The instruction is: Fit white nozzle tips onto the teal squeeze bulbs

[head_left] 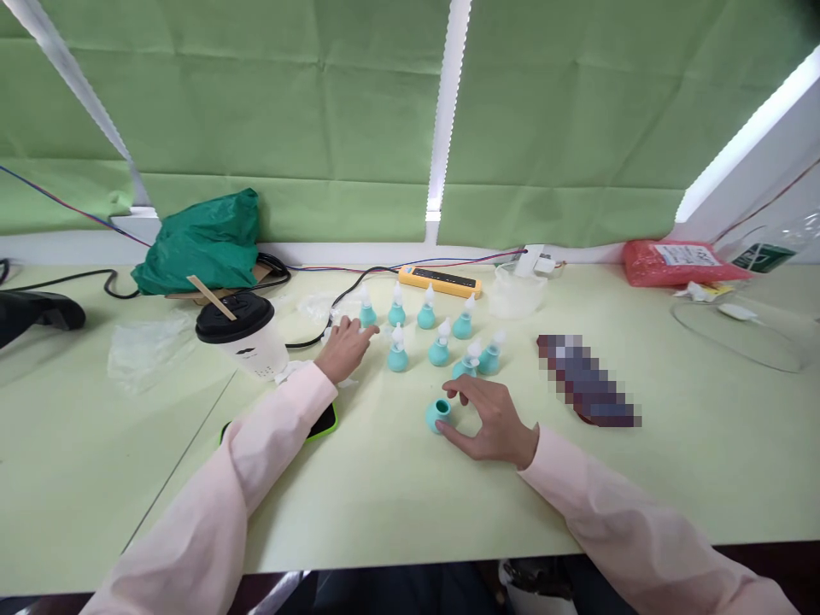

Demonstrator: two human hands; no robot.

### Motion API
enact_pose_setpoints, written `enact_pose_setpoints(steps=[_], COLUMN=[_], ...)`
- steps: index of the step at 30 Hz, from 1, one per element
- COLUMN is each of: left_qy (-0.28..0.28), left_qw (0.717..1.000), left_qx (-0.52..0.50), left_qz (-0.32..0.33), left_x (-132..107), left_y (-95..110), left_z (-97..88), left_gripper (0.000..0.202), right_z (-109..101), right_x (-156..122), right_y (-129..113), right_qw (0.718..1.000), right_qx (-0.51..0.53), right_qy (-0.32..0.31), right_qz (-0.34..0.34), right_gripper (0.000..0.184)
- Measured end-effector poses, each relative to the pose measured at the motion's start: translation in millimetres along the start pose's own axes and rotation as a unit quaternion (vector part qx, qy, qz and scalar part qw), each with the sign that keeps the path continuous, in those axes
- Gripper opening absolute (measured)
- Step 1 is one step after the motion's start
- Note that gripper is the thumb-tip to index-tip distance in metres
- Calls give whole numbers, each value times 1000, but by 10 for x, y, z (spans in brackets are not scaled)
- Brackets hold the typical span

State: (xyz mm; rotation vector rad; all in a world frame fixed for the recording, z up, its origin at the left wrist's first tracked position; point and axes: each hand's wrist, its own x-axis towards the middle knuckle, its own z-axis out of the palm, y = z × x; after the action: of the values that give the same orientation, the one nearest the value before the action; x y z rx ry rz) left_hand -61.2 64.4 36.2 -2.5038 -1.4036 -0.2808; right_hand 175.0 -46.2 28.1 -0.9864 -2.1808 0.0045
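A teal squeeze bulb (433,418) with a bare round opening on top stands on the table in front of me. My right hand (490,416) is around its right side, thumb at the bulb's edge and forefinger lifted apart from it. Beyond it stand several teal bulbs with clear pointed nozzles, like nasal aspirators; one of these nozzled bulbs (398,352) is near the middle. My left hand (347,348) reaches palm down to the left of this group, forefinger stretched out. Crumpled clear plastic lies under and around it, and whatever is beneath its fingers is hidden.
A lidded paper cup (256,350) with a wooden stick stands left, near a phone (325,423) partly under my left sleeve. Behind are a green bag (198,248), a yellow power strip (440,282) and a clear plastic tub (516,292). A pixelated object (586,380) and red package (682,262) lie right.
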Motion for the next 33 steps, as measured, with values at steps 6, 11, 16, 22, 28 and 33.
enact_pose_setpoints(steps=[6, 11, 16, 22, 28, 33], left_qy=[-11, -13, 18, -112, -176, -101], left_qw=[999, 1000, 981, 748, 533, 611], left_qx=[30, 22, -167, -642, -815, -765], left_qz=[10, -14, -94, -127, -144, -178], left_x=[255, 264, -24, -657, -849, -623], left_y=[175, 49, -88, 605, 1182, 929], left_z=[184, 150, -320, -663, -518, -502], left_gripper=[30, 22, 30, 29, 31, 37], right_z=[8, 12, -17, 10, 116, 97], right_x=[-3, -6, -5, -66, -145, -134], right_y=[-9, -1, -1, -185, -267, -209], right_qw=[1000, 999, 991, 978, 977, 984], right_qx=[-4, -3, -7, -16, -14, -9], right_qy=[6, 23, 113, 115, 77, 113], right_qz=[-19, -34, -77, -175, -197, -137], right_gripper=[30, 31, 32, 43, 44, 46])
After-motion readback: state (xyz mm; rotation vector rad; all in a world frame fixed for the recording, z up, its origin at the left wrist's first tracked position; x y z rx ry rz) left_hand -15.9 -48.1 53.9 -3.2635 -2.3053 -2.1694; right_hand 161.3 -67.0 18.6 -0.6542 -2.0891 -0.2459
